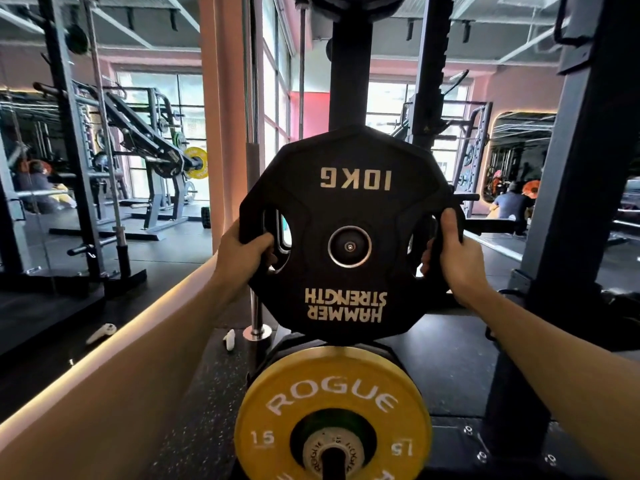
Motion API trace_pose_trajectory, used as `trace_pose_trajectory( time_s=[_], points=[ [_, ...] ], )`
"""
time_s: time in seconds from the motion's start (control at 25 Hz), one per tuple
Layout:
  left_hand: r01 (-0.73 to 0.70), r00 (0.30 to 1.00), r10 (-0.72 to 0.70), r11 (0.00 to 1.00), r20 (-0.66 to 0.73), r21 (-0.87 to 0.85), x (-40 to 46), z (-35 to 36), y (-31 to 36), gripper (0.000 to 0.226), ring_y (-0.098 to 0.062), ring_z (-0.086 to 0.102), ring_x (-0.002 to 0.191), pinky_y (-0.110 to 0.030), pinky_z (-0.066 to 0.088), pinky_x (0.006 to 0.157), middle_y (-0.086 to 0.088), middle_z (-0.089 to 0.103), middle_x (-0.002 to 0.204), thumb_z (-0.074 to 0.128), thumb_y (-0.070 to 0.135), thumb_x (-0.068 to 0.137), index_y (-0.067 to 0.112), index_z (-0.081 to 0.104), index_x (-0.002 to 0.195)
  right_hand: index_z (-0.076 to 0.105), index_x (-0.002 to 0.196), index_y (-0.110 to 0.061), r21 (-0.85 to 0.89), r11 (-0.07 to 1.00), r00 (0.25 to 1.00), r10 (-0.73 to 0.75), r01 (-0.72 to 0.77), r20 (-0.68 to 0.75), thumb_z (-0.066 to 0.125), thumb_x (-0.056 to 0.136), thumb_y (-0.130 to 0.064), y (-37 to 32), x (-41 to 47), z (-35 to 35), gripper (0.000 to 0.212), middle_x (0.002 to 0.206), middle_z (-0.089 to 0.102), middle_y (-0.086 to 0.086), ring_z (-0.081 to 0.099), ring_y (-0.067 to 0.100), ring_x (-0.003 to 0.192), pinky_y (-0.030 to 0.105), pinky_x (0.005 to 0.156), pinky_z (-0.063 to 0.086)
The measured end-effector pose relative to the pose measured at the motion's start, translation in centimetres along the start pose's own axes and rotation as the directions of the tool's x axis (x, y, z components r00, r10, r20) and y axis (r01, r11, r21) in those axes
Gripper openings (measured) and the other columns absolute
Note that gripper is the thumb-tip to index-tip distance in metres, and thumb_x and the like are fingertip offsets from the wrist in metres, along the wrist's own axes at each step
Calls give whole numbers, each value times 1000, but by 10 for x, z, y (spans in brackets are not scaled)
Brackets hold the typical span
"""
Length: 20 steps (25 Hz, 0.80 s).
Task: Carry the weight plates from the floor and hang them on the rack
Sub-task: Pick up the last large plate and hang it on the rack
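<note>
Item in hand: one black 10 kg plate [349,233], lettering upside down, held upright at chest level in front of the rack post [349,74]. The left hand [242,251] is curled through the left handle slot; the right hand [450,244] is wrapped round the right handle slot; both grips are closed on the plate.

Progress, as judged: a metal peg end is seen inside the plate's centre hole, so the plate appears to be on or just meeting a rack peg; whether it is fully seated cannot be told. Release is not yet made.

Already hung: a yellow 15 kg plate [332,410] on a lower peg, near, just below the black plate, edges almost touching.

Surroundings: a chrome bar [255,306] stands upright just left of the plate; a small white object [229,339] lies on the floor beside it. Other gym machines stand far left and far right. Any plates left on the floor are not in view.
</note>
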<state>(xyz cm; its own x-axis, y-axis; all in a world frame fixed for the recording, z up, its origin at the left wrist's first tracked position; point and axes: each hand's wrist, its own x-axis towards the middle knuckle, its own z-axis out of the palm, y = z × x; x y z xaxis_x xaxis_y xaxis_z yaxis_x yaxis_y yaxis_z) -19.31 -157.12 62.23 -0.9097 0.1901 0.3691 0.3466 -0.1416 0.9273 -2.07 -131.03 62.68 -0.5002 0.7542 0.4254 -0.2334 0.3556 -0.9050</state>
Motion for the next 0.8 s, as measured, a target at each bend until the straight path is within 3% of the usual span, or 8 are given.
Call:
trace_pose_trajectory(
  time_s=[0.08, 0.24, 0.44, 0.56, 0.72, 0.8],
  points=[
    [-41, 999, 41, 997, 4, 60, 10, 0, -1, 46, -24, 71, 83, -46, 58, 84, -3, 74, 93, 70, 20, 71, 19, 63, 116, 64, 74, -1, -12, 1000, 1000, -10, 10, 19, 39, 90, -72, 5, 6, 2, 76, 64, 69, 14, 66, 25, 56, 37, 67, 56],
    [-84, 996, 80, 992, 41, 98, 31, 5, -3, 60, -23, 69, 98, -50, 57, 87, 3, 69, 107, 70, 36, 56, 38, 55, 115, 73, 80, 3, -142, 990, 1000, 2, 1, 23, 29, 92, -71, 10, 21, 6, 86, 67, 72, 6, 66, 12, 65, 25, 69, 47],
    [-76, 995, 71, 994, 64, 81, 53, 14, -11, 77, -25, 68, 105, -52, 54, 94, 5, 68, 113, 71, 38, 53, 36, 51, 127, 69, 74, -6, -175, 984, 998, 28, -19, 48, 27, 90, -74, 16, 41, 13, 82, 68, 71, 4, 67, 18, 73, 33, 78, 48],
    [-83, 995, 77, 991, 60, 110, 55, 20, -10, 75, -27, 65, 107, -51, 53, 97, 0, 66, 116, 69, 31, 57, 32, 50, 129, 72, 73, -3, -235, 972, 998, 10, 4, 57, 24, 87, -78, 22, 52, 15, 91, 69, 73, 8, 69, 22, 78, 36, 82, 48],
    [-92, 995, 87, 989, 43, 118, 67, 19, -20, 72, -29, 67, 103, -53, 54, 93, -1, 67, 110, 70, 33, 54, 34, 52, 123, 66, 75, -6, -303, 953, 998, -3, 20, 55, 23, 92, -72, 25, 61, 16, 80, 69, 62, 1, 60, 22, 78, 32, 80, 39],
    [-97, 994, 90, 985, 54, 142, 62, 21, -14, 69, -28, 65, 105, -51, 53, 95, 0, 66, 110, 71, 24, 62, 30, 50, 128, 69, 81, -2, -299, 954, 997, 7, 15, 71, 23, 92, -73, 28, 63, 16, 85, 70, 64, 3, 62, 24, 80, 33, 83, 41]
  ],
)
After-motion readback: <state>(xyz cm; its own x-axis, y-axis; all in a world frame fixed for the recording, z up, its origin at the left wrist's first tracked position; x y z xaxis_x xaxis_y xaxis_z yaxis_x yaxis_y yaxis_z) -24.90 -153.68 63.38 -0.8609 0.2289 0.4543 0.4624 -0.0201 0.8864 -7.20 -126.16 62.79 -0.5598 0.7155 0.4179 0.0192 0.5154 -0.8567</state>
